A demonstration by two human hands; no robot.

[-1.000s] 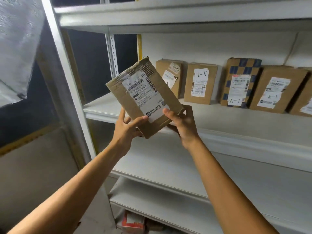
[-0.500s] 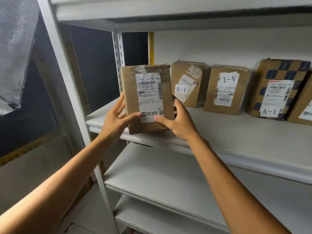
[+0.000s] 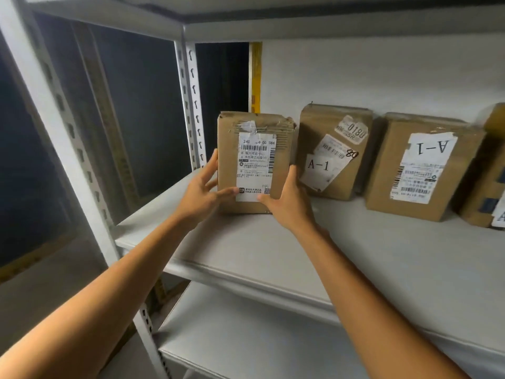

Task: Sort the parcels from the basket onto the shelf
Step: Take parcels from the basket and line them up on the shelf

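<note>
I have my left hand (image 3: 200,196) and right hand (image 3: 287,206) clasped on the upright parcel (image 3: 254,162), its base on the shelf (image 3: 355,258) beside the A-1 parcels (image 3: 333,151); letting go remains, and I cannot see the basket.

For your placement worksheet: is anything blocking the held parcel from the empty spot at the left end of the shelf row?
Nothing visible. The held parcel, gripped by the left hand and right hand, already stands on the shelf beside the A-1 parcel.
</note>
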